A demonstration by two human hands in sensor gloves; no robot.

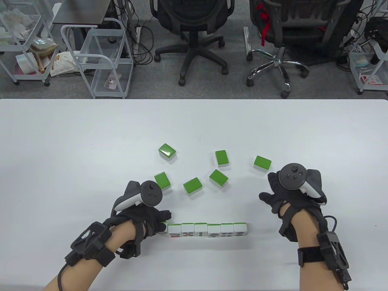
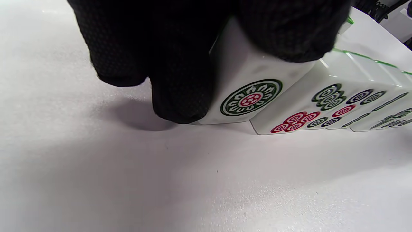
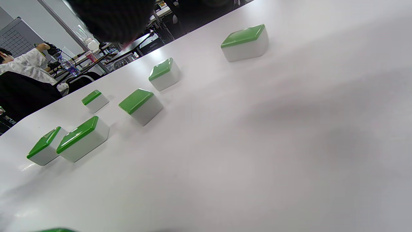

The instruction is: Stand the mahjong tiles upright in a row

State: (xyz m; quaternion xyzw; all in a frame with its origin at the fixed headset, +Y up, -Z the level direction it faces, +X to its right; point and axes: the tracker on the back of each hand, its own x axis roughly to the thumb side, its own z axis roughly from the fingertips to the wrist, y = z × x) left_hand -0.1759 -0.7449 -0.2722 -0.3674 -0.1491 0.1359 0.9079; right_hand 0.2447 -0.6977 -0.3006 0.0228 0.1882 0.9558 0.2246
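Where row begins, end tile point(image 2: 249, 93) inside left hand point(image 1: 151, 219) grip.

Office or lab workspace indicated. White table point(image 1: 60, 136) set on grey carpet point(image 1: 212, 88). Two black swivel chairs point(image 1: 194, 33) parked behind. White wire trolleys point(image 1: 103, 57) loaded with supplies. Cable bundles point(image 1: 142, 45) trailed along floor. Further desks seen in right wrist view.

Table view looks steeply down from overhead; left wrist view sits close beneath the fingers point(image 2: 180, 80) at the row of tiles point(image 1: 206, 229), shared with overhead.
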